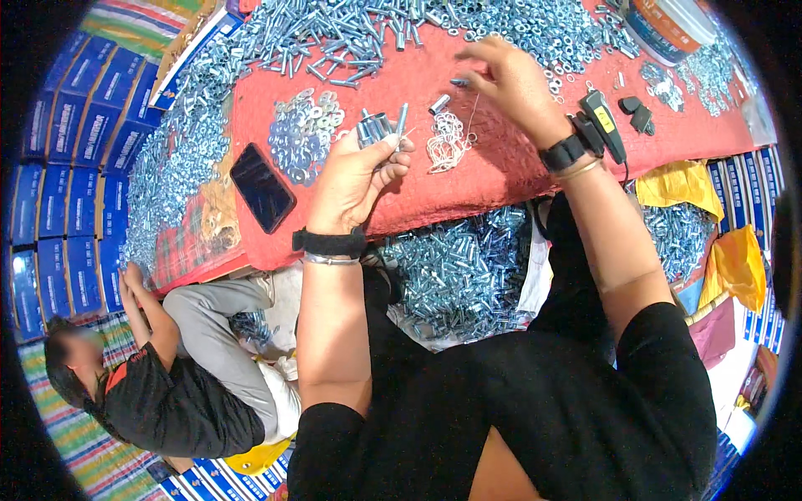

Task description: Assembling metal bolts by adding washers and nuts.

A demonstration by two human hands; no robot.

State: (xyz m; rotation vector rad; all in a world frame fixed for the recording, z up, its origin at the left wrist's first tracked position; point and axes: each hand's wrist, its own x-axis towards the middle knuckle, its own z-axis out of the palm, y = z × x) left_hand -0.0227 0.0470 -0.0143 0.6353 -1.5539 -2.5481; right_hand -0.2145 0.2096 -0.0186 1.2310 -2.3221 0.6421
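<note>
My left hand (368, 171) is closed round several metal sleeve anchors (375, 128), with one bolt (402, 118) sticking up by the thumb. A bit of pale band shows at its fingertips. My right hand (499, 77) is raised over the red cloth with thumb and forefinger curved. From beneath it hangs a thin white band (475, 113); the fingers gripping it are hidden. A small dark metal piece (459, 82) is at the thumb tip; whether I hold it is unclear. Between my hands lie a loose metal sleeve (439, 103) and a heap of thin white bands (447, 144).
Washers (301, 125) and a black phone (262, 187) lie left of my left hand. Bolts (334, 42) and nuts (555, 42) cover the far side. A bucket (668, 29) stands far right. Below the edge is a heap of bolts (459, 267). Another person (184, 376) sits at left.
</note>
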